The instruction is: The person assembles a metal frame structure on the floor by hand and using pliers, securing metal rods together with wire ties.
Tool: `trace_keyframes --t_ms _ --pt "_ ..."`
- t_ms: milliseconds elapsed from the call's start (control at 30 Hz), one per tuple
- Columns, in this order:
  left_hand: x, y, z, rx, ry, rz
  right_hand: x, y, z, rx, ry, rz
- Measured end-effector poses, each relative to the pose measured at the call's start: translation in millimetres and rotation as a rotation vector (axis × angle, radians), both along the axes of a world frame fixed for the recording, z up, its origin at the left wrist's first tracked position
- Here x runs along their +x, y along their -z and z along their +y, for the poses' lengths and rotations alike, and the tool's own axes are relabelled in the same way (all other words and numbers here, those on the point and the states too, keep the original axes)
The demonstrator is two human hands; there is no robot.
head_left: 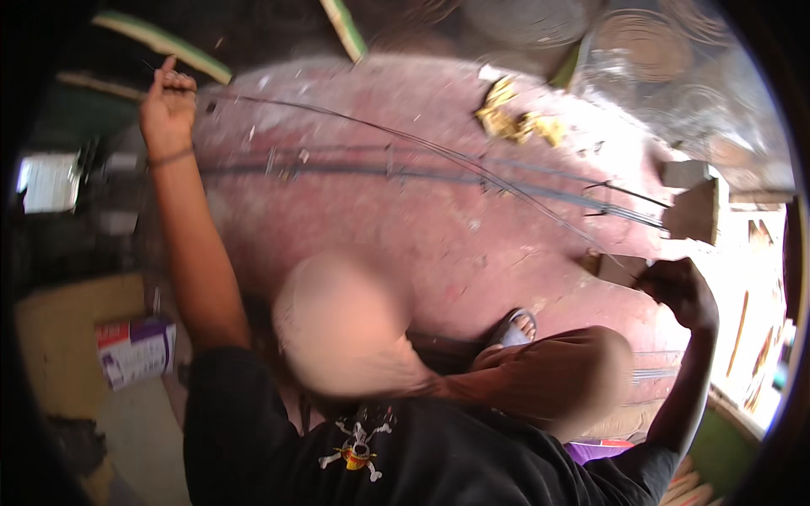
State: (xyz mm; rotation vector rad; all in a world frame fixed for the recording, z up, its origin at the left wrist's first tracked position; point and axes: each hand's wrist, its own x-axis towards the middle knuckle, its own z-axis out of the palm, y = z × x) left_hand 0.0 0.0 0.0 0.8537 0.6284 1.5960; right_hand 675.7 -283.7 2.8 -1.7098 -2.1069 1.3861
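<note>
With left hand [169, 103] curled round thin wires [405, 137] and right hand [682, 293] closed on their other end, stretches them above the red floor [422, 244]. Could snag on the rods [405, 172] beneath, or the block [623, 270] farther right, if lowered slack. Has open floor mid-span for moving; looks tighter at right, between block and knee [595, 367].

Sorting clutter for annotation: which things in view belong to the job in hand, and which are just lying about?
Job, apparently:
long thin dark wires, stretched between left hand and right hand
long grey metal bars, likely

Lying about, seemingly:
crumpled yellow scrap
white-and-purple cardboard carton
long green-edged pale strip
</note>
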Motion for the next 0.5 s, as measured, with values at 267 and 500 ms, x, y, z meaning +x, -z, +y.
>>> trace_keyframes --t_ms 267,500 --pt "1.0 242.0 -274.3 -0.982 -0.121 0.157 14.6 125.6 -76.7 -0.390 0.484 -0.241" --pt "56.2 337.6 -307.7 -1.198 0.030 0.299 -54.1 183.8 -135.1 -0.476 0.228 -0.157"
